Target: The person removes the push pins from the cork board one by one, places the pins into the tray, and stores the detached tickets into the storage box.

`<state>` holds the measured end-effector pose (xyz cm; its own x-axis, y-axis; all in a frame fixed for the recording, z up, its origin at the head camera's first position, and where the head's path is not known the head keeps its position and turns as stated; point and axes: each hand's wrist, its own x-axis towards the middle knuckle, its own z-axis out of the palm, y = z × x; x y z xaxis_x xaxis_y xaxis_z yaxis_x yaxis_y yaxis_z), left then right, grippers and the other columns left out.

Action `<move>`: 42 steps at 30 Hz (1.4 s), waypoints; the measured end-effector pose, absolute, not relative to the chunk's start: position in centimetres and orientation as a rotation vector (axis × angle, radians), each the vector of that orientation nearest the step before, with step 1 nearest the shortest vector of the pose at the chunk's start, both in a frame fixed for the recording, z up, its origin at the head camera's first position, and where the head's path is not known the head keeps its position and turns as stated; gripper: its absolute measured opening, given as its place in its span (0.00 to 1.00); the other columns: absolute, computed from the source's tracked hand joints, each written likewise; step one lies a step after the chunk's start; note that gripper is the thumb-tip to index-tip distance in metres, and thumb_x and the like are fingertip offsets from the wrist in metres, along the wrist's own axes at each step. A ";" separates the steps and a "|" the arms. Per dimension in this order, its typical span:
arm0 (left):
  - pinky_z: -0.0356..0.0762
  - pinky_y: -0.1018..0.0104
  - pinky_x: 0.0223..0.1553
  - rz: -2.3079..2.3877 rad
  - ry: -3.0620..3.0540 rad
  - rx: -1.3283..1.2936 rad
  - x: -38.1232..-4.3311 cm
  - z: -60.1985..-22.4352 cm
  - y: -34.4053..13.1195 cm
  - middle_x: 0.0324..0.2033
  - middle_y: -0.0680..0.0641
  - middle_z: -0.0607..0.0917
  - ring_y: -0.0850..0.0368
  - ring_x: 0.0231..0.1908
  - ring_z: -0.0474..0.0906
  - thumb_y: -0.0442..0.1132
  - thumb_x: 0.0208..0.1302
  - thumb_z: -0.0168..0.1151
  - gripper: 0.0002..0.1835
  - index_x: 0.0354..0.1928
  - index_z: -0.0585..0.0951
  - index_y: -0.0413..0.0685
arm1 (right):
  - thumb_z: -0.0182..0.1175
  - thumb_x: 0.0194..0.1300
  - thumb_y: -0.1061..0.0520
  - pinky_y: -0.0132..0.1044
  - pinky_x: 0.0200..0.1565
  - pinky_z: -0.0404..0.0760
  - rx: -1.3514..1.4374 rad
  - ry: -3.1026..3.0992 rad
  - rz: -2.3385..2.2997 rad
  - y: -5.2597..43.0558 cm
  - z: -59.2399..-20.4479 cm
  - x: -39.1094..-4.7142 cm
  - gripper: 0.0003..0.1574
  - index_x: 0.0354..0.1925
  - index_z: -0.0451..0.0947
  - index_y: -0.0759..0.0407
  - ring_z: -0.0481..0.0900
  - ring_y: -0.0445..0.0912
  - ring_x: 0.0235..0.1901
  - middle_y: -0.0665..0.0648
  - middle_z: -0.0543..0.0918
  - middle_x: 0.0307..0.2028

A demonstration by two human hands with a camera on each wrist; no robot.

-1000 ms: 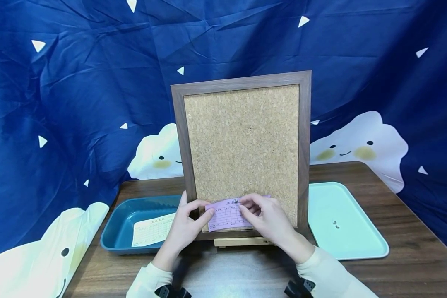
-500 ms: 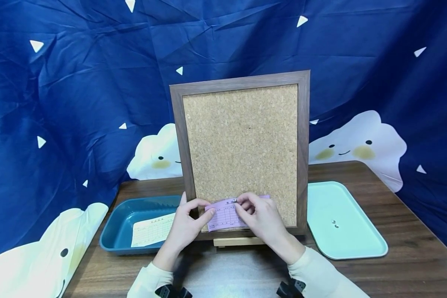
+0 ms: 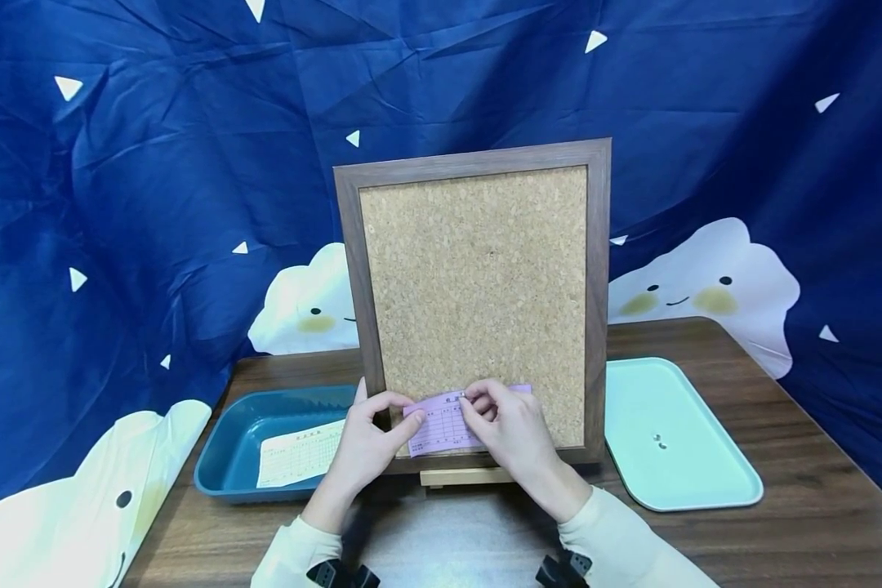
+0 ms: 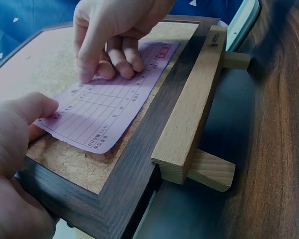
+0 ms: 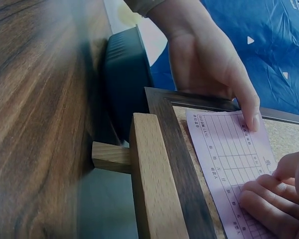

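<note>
A purple printed receipt slip (image 3: 439, 430) lies against the lower part of a framed corkboard (image 3: 478, 278), slightly tilted. My left hand (image 3: 371, 438) pinches its upper left corner; in the left wrist view the thumb is on the paper's face and a finger shows behind it. The rest of that hand goes round the frame's left side. My right hand (image 3: 516, 430) pinches a small silver pushpin (image 3: 463, 396) at the slip's top edge, mostly hidden by the fingertips. Its other fingers are curled over the paper, covering its right part in the head view.
A wooden easel ledge (image 3: 466, 477) supports the board. To the left, a blue tray (image 3: 216, 469) holds a cream printed slip (image 3: 297, 457). On the right, a mint tray (image 3: 687, 400) carries a few small silver pins (image 3: 659, 442). A blue cloth (image 3: 191, 163) hangs behind the table.
My right hand has shifted slightly left along the slip's top edge, and its fingertips now cover more of the pushpin. The left hand keeps its hold on the corner.
</note>
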<state>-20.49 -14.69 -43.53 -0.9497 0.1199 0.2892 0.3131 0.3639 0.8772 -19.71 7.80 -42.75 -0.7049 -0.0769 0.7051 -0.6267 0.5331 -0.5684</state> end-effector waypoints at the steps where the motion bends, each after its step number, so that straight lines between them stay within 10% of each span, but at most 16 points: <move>1: 0.38 0.18 0.78 -1.631 -2.436 -0.398 -20.5 -43.5 -14.7 0.56 0.38 0.90 0.24 0.85 0.37 0.40 0.68 0.75 0.03 0.40 0.91 0.51 | 0.75 0.59 0.72 0.22 0.28 0.80 0.566 -2.144 1.136 7.8 -42.8 -19.7 0.11 0.35 0.85 0.60 0.83 0.36 0.22 0.52 0.88 0.23; 30: 0.48 0.23 0.78 -1.602 -2.419 -0.423 -20.7 -43.8 -14.9 0.41 0.47 0.93 0.25 0.83 0.48 0.40 0.66 0.76 0.03 0.40 0.93 0.53 | 0.72 0.58 0.66 0.28 0.27 0.80 0.467 -2.289 1.098 7.6 -42.1 -19.7 0.08 0.34 0.83 0.57 0.77 0.32 0.23 0.48 0.85 0.23; 42: 0.60 0.32 0.75 -1.593 -2.437 -0.407 -20.9 -43.5 -14.9 0.50 0.47 0.91 0.36 0.79 0.62 0.41 0.65 0.77 0.03 0.40 0.93 0.57 | 0.71 0.59 0.64 0.29 0.28 0.79 0.432 -2.333 1.095 7.7 -41.8 -19.7 0.06 0.34 0.83 0.56 0.76 0.31 0.22 0.48 0.85 0.23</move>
<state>-20.85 -14.90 -43.45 -0.9417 0.1187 0.3148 0.3360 0.3809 0.8614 -19.67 7.68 -41.83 -0.8125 -0.0635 0.5795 -0.4863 0.6219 -0.6138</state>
